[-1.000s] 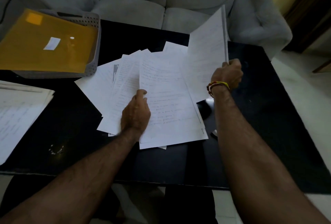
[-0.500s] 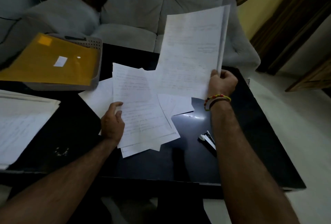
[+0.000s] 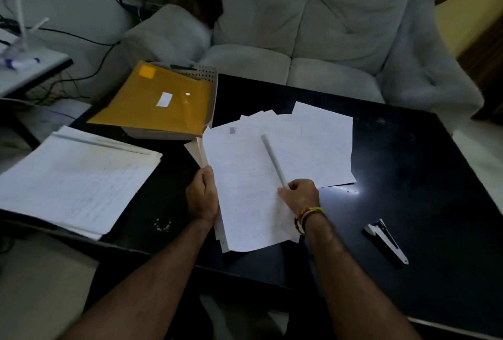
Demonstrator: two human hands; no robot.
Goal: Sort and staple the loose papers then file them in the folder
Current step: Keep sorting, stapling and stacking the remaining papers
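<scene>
Loose white papers (image 3: 321,144) lie fanned out on the black table (image 3: 408,176). My left hand (image 3: 202,195) grips the left edge of a bundle of sheets (image 3: 245,192) in front of me. My right hand (image 3: 299,195) holds a thin sheaf (image 3: 273,161) that stands upright on that bundle and shows edge-on. The yellow folder (image 3: 158,103) lies in a grey perforated tray (image 3: 211,78) at the table's back left. A black and white stapler (image 3: 386,240) lies on the table to the right of my right forearm.
A separate thick stack of written papers (image 3: 73,176) sits at the table's left edge. A grey sofa (image 3: 313,35) stands behind the table. A side table with cables (image 3: 27,67) is at the far left.
My right hand has lowered its raised sheets onto the bundle, and they now show edge-on. My left hand has shifted to grip the bundle's left edge. The stapler has come fully into view.
</scene>
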